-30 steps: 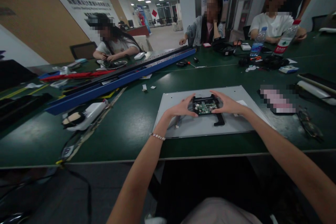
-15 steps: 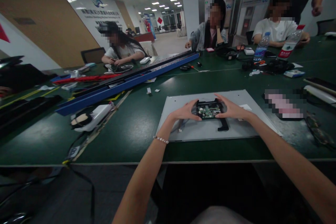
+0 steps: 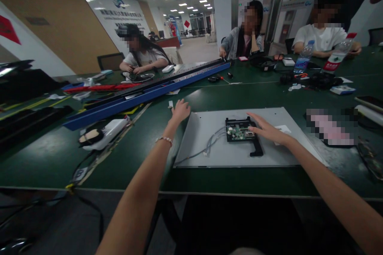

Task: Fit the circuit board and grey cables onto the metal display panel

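A green circuit board [image 3: 237,132] in a black bracket [image 3: 256,149] lies on a light grey panel [image 3: 209,155]. My right hand [image 3: 266,128] is at the board's right side, thumb and fingers apart, with the thumb tip over the board's edge. Grey cables [image 3: 214,140] run from the board's left side across the panel. Beyond the panel's left edge, my left hand [image 3: 181,110] reaches low over the green table, fingers apart and slightly bent. Close to its fingertips lies a small white piece [image 3: 170,104]; whether they touch, I cannot tell.
Long blue rails [image 3: 149,93] lie diagonally at left, beyond a white device [image 3: 109,133] with a cable. At right are a phone [image 3: 330,129], a water bottle [image 3: 303,57] and a red-capped bottle [image 3: 339,53]. Several people sit across the green table [image 3: 134,167].
My left hand has left the board and moved left and away from me, past the panel's edge. My right hand stays by the board, slightly drawn off it. The cables now show.
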Tool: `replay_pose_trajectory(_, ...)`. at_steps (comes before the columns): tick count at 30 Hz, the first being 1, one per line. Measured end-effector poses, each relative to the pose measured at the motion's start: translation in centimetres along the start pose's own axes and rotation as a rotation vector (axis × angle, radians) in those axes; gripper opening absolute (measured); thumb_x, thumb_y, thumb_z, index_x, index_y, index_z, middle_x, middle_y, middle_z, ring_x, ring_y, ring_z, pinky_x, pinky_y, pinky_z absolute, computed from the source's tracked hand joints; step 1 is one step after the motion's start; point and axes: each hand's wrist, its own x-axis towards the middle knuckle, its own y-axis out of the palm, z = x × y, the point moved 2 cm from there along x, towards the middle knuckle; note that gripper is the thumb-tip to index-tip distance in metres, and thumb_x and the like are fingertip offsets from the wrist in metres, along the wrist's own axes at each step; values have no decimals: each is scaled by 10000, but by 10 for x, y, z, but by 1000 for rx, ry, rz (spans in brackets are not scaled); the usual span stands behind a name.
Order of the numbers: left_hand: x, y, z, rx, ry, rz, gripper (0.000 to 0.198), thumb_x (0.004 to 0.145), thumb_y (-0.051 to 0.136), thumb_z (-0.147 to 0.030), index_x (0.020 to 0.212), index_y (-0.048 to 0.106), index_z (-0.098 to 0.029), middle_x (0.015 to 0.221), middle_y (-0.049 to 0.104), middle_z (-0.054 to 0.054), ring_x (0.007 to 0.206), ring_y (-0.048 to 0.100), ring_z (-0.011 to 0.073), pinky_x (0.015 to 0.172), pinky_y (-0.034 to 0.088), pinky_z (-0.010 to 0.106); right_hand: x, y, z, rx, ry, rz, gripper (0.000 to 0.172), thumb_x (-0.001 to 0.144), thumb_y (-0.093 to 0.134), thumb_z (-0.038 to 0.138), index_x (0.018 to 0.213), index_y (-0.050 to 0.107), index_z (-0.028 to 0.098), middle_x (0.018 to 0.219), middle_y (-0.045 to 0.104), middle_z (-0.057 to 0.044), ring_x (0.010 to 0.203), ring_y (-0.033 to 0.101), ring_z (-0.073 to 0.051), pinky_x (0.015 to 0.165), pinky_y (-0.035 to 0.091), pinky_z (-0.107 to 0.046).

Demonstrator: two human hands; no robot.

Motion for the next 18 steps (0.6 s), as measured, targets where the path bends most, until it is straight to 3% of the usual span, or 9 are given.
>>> replay_pose_trajectory(3, 11, -3, 25, 8, -31, 37, 271, 945, 476, -222, 1156, 594, -99, 1458, 449, 167, 1396, 282, 362, 1088, 263, 643, 0, 1, -1, 0, -18, -20, 673, 924, 460, 585, 1524, 264, 351, 1584, 314, -61, 1445, 293, -306, 1165, 263, -564)
replay_pose_trajectory(7, 17, 4, 37, -15, -43, 68, 239, 952, 445, -155, 1140, 565, -71, 1414, 495, 145, 1323, 367, 326, 1062, 297, 631, 1, 2, -1, -17, -20, -23, 669, 932, 459, 565, 1529, 255, 343, 1585, 314, -60, 1443, 298, -303, 1171, 266, -546)
replay_pose_trajectory(13, 17, 8, 34, -28, -35, 16, 145, 934, 445, -105, 1033, 549, -85, 1184, 643, 63, 1233, 432, 225, 1079, 309, 530, 1, 2, -2, -40, -14, -7, 672, 935, 455, 558, 1534, 241, 339, 1589, 305, -56, 1451, 279, -305, 1173, 266, -537)
replay_pose_trajectory(18, 8, 2, 12, -21, 25, -105, 302, 937, 397, -147, 1174, 583, -128, 1328, 583, 122, 1285, 455, 252, 1092, 343, 463, 3, 3, -5, -26, -7, -19, 677, 929, 467, 572, 1524, 268, 317, 1564, 344, -88, 1432, 319, -297, 1170, 266, -540)
